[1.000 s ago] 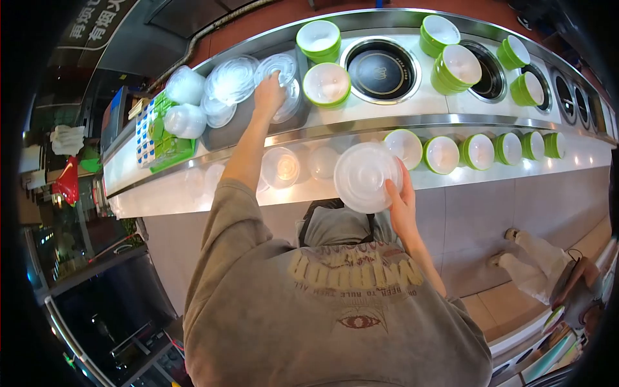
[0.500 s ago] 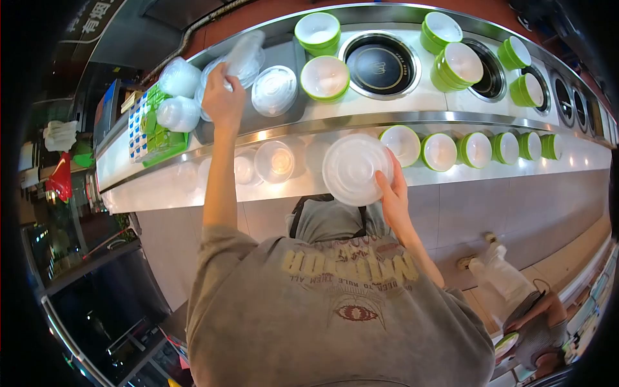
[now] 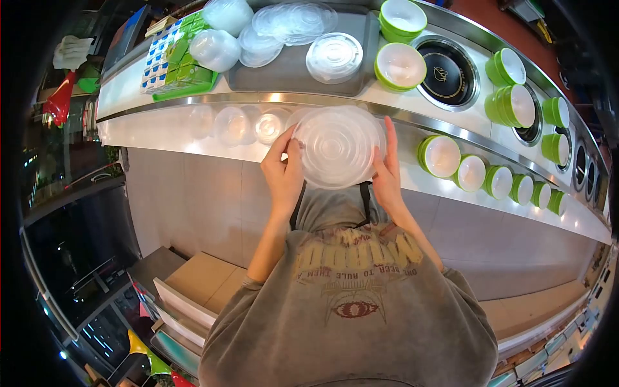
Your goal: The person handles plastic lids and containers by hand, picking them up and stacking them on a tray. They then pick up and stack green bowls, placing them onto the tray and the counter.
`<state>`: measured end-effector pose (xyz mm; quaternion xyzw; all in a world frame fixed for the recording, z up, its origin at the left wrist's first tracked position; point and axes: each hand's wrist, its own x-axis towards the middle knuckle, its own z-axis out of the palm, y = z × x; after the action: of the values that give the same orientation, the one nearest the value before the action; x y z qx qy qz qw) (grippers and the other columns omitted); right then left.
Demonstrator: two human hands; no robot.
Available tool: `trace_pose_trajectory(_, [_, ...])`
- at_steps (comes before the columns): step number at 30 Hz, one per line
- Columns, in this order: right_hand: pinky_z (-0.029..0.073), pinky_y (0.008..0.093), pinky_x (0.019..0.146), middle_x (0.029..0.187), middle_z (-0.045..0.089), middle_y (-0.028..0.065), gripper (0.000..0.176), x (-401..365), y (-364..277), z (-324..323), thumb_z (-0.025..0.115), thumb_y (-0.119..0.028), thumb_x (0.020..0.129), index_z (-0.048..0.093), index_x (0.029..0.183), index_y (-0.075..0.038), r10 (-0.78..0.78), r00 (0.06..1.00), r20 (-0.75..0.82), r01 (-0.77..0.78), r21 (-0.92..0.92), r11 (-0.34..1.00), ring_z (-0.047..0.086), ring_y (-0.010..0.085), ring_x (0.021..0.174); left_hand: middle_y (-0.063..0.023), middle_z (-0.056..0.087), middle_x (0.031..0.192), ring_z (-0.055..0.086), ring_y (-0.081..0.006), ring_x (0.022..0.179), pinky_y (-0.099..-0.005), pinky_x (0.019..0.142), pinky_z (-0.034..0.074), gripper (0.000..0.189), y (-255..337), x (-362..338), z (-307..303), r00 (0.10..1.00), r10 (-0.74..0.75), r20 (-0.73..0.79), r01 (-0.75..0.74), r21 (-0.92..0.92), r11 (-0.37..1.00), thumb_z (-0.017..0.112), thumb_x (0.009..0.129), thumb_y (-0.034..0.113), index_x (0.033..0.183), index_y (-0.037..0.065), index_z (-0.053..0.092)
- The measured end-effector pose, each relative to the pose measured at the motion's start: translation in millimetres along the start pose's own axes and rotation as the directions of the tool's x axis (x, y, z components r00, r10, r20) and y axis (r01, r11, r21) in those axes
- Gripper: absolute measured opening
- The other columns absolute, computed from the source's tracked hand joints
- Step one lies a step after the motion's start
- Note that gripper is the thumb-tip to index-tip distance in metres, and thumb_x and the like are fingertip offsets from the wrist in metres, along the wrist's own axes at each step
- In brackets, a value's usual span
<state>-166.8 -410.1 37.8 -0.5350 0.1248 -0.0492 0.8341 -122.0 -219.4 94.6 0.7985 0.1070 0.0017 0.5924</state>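
In front of my body, above the front shelf, I hold a round translucent plastic lid (image 3: pixel 338 147) with raised rings. At its left edge my left hand (image 3: pixel 282 169) pinches the rim between thumb and fingers. My right hand (image 3: pixel 388 173) grips the right side, its thumb at the rim and one finger stretched upward. Whatever lies under the lid is hidden. Beyond my hands, a loose pile of clear lids (image 3: pixel 298 23) rests on the grey tray (image 3: pixel 277 79), beside a lidded plastic tub (image 3: pixel 334 57).
Stacked clear tubs (image 3: pixel 215 50) stand left of the tray, next to blue-and-white cartons (image 3: pixel 169 61) in a green holder. Green-and-white bowls (image 3: pixel 400 66) stand around the black round cooktops (image 3: pixel 446 72). More bowls (image 3: pixel 442 157) line the front shelf, with clear tubs (image 3: pixel 233 126) at its left.
My left hand has come back from the tray to the item in my right hand, and both hands now hold it. My view has shifted, and the other person is out of sight.
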Motion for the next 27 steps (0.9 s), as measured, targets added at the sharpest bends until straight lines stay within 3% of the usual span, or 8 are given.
trace_pose_trajectory(3, [0.026,0.0331,0.119,0.159,0.033,0.0079,0.053,2.9,2.7,17.9,0.042,-0.019,0.109,0.026,0.158,-0.007,0.037,0.998,0.057,-0.04,0.057,0.998,0.033,0.0186,0.143,-0.0092,0.067,0.107,0.063,-0.0121,0.092,-0.026,0.077,0.05,0.03,-2.3,8.6,-12.9,1.0,0.003,0.027,-0.003,-0.001,1.0,0.057,0.097,0.008,0.123,-0.001,0.068])
trace_pose_trajectory(9, [0.028,0.032,0.118,0.158,0.033,0.0076,0.05,14.1,7.0,63.1,0.033,-0.026,0.112,0.026,0.158,-0.008,0.064,0.998,0.001,-0.063,0.076,0.995,0.034,0.0174,0.142,-0.013,0.061,0.124,0.058,-0.0221,0.116,-0.0334,0.103,0.042,0.041,-14.9,40.9,-29.4,0.988,0.127,0.091,-0.109,-0.179,0.978,0.065,0.095,0.017,0.132,0.0,0.061])
trace_pose_trajectory(12, [0.029,0.0331,0.118,0.158,0.033,0.0085,0.051,18.1,8.2,86.2,0.031,-0.028,0.112,0.025,0.158,-0.008,0.085,0.996,-0.01,-0.083,0.119,0.989,0.034,0.018,0.142,-0.0137,0.06,0.13,0.057,-0.0235,0.121,-0.0345,0.105,0.042,0.052,-24.8,60.6,-37.0,0.966,0.175,0.192,-0.144,-0.162,0.976,0.07,0.092,0.018,0.138,0.0,0.054])
trace_pose_trajectory(15, [0.03,0.0376,0.119,0.159,0.032,0.0072,0.054,22.5,18.6,103.2,0.032,-0.034,0.111,0.022,0.158,-0.008,0.036,0.999,0.009,-0.037,0.14,0.989,0.035,0.0203,0.144,-0.0149,0.059,0.133,0.055,-0.0248,0.125,-0.0365,0.108,0.04,0.058,-24.8,76.3,-45.7,0.961,0.102,0.259,-0.027,-0.28,0.96,0.072,0.09,0.017,0.141,-0.001,0.05])
trace_pose_trajectory(18, [0.029,0.0393,0.119,0.159,0.032,0.0089,0.06,27.3,21.2,119.7,0.044,-0.033,0.108,0.022,0.158,-0.006,0.041,0.997,0.062,-0.056,0.279,0.959,0.034,0.022,0.144,-0.0159,0.058,0.134,0.055,-0.0251,0.126,-0.0377,0.108,0.041,0.06,-36.8,92.8,-57.9,0.959,0.104,0.262,-0.03,-0.272,0.962,0.072,0.09,0.017,0.143,0.001,0.049])
trace_pose_trajectory(21, [0.033,0.0372,0.116,0.155,0.036,0.0119,0.067,35.7,31.1,137.8,0.06,-0.018,0.101,0.026,0.157,-0.005,-0.072,0.997,-0.013,0.069,-0.161,0.984,0.04,0.023,0.14,-0.016,0.057,0.137,0.055,-0.0246,0.126,-0.0376,0.108,0.042,0.06,-52.0,110.1,-67.7,0.96,0.094,0.263,-0.037,-0.214,0.976,0.073,0.09,0.017,0.142,0.001,0.05])
trace_pose_trajectory(24, [0.034,0.0369,0.115,0.152,0.041,0.0124,0.07,43.3,34.0,157.9,0.064,-0.005,0.094,0.029,0.155,-0.003,-0.002,0.987,-0.162,-0.015,-0.104,0.994,0.041,0.0228,0.139,-0.0159,0.057,0.138,0.056,-0.0246,0.125,-0.0373,0.106,0.043,0.057,-58.5,126.3,-72.7,0.926,0.205,0.318,-0.179,-0.109,0.978,0.072,0.092,0.02,0.141,0.001,0.051])
trace_pose_trajectory(27, [0.034,0.0368,0.115,0.15,0.043,0.0121,0.067,47.0,35.9,161.4,0.063,-0.007,0.095,0.03,0.154,-0.002,0.029,0.962,-0.27,-0.045,-0.053,0.998,0.042,0.0226,0.138,-0.0151,0.057,0.137,0.055,-0.0239,0.125,-0.0373,0.105,0.044,0.057,-60.9,153.4,-75.0,0.873,0.067,0.483,0.063,-0.247,0.967,0.07,0.093,0.024,0.142,0.001,0.051])
